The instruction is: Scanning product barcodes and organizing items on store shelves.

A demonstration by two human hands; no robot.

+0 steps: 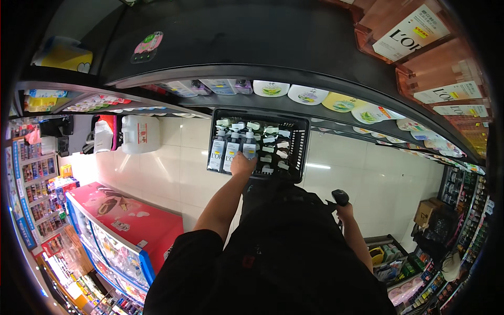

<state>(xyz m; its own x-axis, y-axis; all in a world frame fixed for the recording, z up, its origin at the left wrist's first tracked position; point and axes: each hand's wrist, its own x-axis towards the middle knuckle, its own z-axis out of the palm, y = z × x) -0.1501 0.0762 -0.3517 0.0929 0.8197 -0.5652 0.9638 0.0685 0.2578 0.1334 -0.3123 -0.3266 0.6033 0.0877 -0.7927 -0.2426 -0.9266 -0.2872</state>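
A black plastic basket (301, 144) stands in front of me, holding several bottles with pale pump or cap tops. Along its left side stand grey bottles with dark caps and white labels. My left hand (243, 164) reaches into the basket, its fingers closed on the lower part of one grey bottle (249, 145), beside another grey bottle (231, 150). My right hand (345, 212) is low at my right side, closed around a dark object with a rounded black top (340, 197). Its lower part is hidden by the hand, so its kind is unclear.
Beyond the basket runs a black shelf (236, 39) with white and yellow bottles (341, 102) on a lower level. Large pink bottles (438, 79) stand at upper right. A white jug (140, 134) is left on the tiled floor; a red-topped freezer (128, 212) stands lower left.
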